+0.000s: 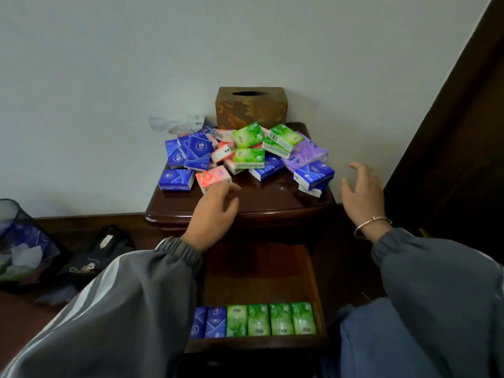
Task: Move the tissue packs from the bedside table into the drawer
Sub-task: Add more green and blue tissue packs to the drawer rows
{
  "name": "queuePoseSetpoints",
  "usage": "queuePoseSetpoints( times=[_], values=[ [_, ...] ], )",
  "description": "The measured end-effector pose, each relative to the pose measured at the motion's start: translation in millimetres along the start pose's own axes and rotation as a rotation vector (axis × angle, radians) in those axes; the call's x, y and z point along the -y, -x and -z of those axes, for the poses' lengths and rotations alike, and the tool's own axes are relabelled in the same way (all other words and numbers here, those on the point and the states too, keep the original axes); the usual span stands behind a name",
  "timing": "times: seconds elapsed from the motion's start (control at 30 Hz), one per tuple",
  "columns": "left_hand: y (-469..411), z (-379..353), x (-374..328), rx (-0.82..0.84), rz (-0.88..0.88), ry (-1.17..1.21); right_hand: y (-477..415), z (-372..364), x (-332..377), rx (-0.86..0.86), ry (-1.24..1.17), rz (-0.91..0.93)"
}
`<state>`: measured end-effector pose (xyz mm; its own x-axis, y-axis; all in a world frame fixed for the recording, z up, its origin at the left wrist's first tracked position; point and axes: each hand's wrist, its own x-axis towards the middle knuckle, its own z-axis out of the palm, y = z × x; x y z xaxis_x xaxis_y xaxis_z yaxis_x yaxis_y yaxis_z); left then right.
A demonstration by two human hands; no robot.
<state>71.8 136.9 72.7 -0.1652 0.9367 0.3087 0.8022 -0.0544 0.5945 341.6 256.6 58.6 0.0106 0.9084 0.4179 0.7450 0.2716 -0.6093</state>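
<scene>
Step in hand: reaching for the next pick-up, with both grips empty.

My left grip (215, 211) is over the front of the desk (272, 199), fingers loosely extended toward a pink pack (214, 180) at the near edge of the heap. Whether the fingertips touch it I cannot tell. My right grip (360, 197) hovers beside the desk's right edge with fingers spread, near a blue pack (313, 174) and apart from it.

Location of goods: most tissue packs (248, 156) lie in a loose heap of blue, pink, green and lilac at the back of the desk, in front of a brown tissue box holder (251, 107). The drawer (259, 268) below is pulled open. A row of six packs (259, 320), two blue and four green, stands along its front wall, and the floor behind them is bare.

Judgement: the task is early, with far more packs on the desk than in the drawer. The next move calls for closing each grip on the nearest pack and carrying it down to start a second row behind the first.

Writing: a barcode shows on one green pack (285, 137). Brand marks on the packs are too small to read. A black bag (92, 257) on the floor bears lettering beginning "Ch"; the rest is illegible.
</scene>
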Motion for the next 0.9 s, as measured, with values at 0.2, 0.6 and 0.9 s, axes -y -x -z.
queuePoseSetpoints(
  times=[0.2, 0.6, 0.9],
  values=[
    [-60, -63, -64, 0.179, -0.064, -0.043, 11, -32, -21, 0.388, -0.064, -0.203],
    [-124, -126, -116, 0.297, 0.040, -0.553, 20, -45, -27, 0.374, -0.537, -0.492],
    [-102, -138, -103, 0.153, -0.146, -0.718, 23, -51, -30, 0.354, -0.533, -0.455]
  ],
)
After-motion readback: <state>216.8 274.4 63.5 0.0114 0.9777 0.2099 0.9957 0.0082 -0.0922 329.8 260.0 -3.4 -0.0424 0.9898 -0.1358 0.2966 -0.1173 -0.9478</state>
